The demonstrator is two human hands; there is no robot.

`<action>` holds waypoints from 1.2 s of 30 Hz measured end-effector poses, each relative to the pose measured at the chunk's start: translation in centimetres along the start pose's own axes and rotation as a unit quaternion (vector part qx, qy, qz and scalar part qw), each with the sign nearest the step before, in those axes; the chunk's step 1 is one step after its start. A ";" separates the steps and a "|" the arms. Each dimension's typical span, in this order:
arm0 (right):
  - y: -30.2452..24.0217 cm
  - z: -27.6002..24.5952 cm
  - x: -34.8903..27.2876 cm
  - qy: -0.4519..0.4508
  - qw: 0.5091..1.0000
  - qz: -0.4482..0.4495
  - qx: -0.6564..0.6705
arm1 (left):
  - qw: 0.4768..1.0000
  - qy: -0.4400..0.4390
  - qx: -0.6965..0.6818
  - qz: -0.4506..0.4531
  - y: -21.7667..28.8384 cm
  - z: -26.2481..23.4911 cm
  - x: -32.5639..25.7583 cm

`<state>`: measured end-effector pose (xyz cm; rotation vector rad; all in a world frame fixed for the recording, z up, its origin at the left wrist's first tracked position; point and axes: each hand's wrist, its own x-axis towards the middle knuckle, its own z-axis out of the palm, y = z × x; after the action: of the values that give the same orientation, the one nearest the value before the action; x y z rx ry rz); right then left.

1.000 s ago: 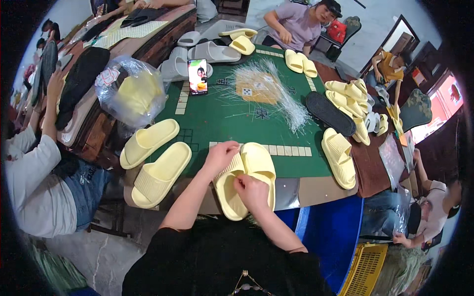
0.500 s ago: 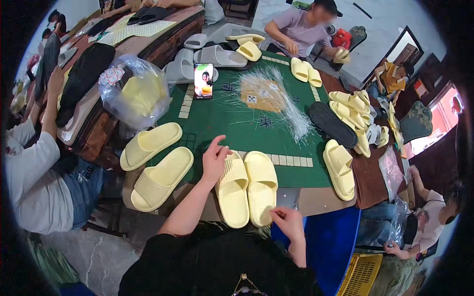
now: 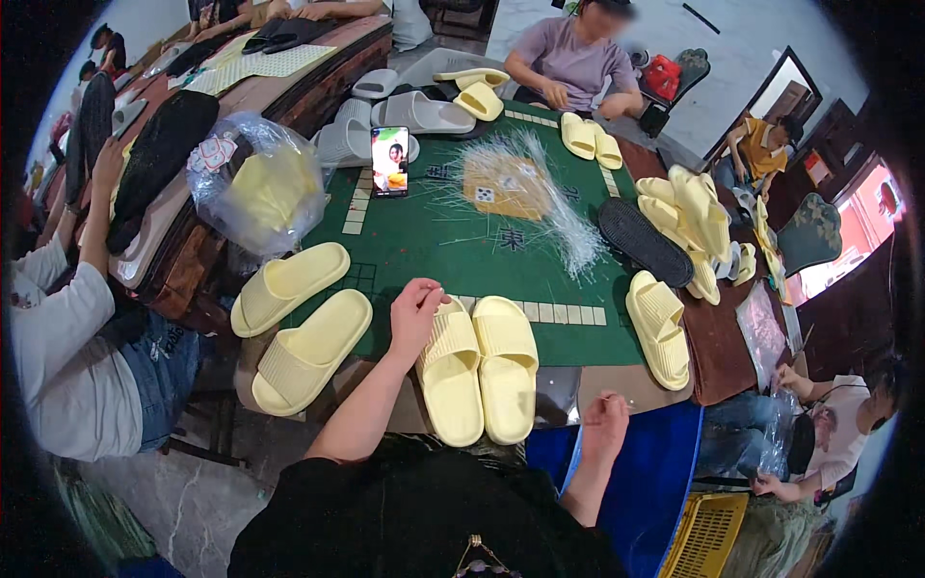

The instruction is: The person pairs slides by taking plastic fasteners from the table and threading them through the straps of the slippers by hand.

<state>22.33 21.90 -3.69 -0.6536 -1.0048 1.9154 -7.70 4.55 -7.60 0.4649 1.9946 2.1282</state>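
Two pale yellow slide sandals lie side by side at the table's near edge, the left slide (image 3: 453, 390) and the right slide (image 3: 508, 395), soles down. Beside the strap of the left one is my left hand (image 3: 414, 316), fingers curled together with a tiny pale speck at the tips. My right hand (image 3: 605, 426) hangs off to the right of the pair, over the table's edge, fingers bent and pressed together. Whatever either hand pinches is too small to make out. Loose clear plastic strands (image 3: 578, 236) lie heaped in the middle of the green tabletop (image 3: 405, 250).
Another yellow pair (image 3: 313, 352) sits at the left, a single slide (image 3: 658, 329) at the right. Beyond are a black slide (image 3: 644, 243), piled yellow slides (image 3: 696, 212), a lit phone (image 3: 390, 162) and a plastic bag (image 3: 258, 183). A co-worker (image 3: 578, 58) sits opposite.
My right hand has left the heel of the right slide and moved right. My left hand's raised forefinger has curled in. The co-worker opposite has lowered an arm that held a yellow slide.
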 end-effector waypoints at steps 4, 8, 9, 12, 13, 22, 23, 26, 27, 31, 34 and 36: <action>1.4 1.8 -0.1 -0.096 0.979 0.059 0.168 | 1.000 0.004 -0.003 0.013 -0.4 -0.3 0.2; 0.9 4.2 -1.2 -0.096 0.989 0.071 -0.089 | 0.998 -0.004 0.059 0.020 0.2 -0.4 0.1; 1.2 4.7 -1.3 -0.110 0.974 0.084 -0.179 | 0.997 -0.011 0.067 0.026 -0.1 -0.4 0.1; 2.8 5.2 -1.6 -0.166 0.911 0.046 -0.375 | 0.993 -0.035 0.099 0.049 0.1 -0.4 0.2; 3.1 5.7 -1.8 -0.179 0.886 0.022 -0.427 | 0.991 -0.043 0.102 0.069 0.2 -0.3 0.1; 7.1 8.8 1.1 -0.183 0.708 -0.144 -0.666 | 0.932 -0.247 0.253 0.082 3.6 3.4 0.3; 7.4 9.5 1.2 -0.171 0.713 -0.171 -0.658 | 0.921 -0.250 0.274 0.118 3.7 3.2 0.3; 8.1 11.0 1.2 -0.134 0.725 -0.173 -0.653 | 0.936 -0.276 0.208 0.065 3.4 3.1 0.0; 9.0 10.5 1.7 -0.136 0.761 -0.176 -0.609 | 0.932 -0.275 0.220 0.088 3.2 3.1 0.1; 8.8 11.2 1.8 -0.135 0.878 0.007 -0.458 | 0.932 -0.303 0.182 0.075 2.6 3.4 0.6; 9.7 11.2 1.7 -0.118 0.884 0.016 -0.453 | 0.938 -0.327 0.105 0.032 1.4 3.5 1.3; 9.4 11.5 1.5 -0.116 0.895 0.022 -0.431 | 0.936 -0.341 0.086 0.008 0.8 3.6 1.5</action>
<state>8.86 15.77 -5.50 -0.9424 -2.0450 1.5396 -7.75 8.31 -6.45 1.0762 1.7486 1.4897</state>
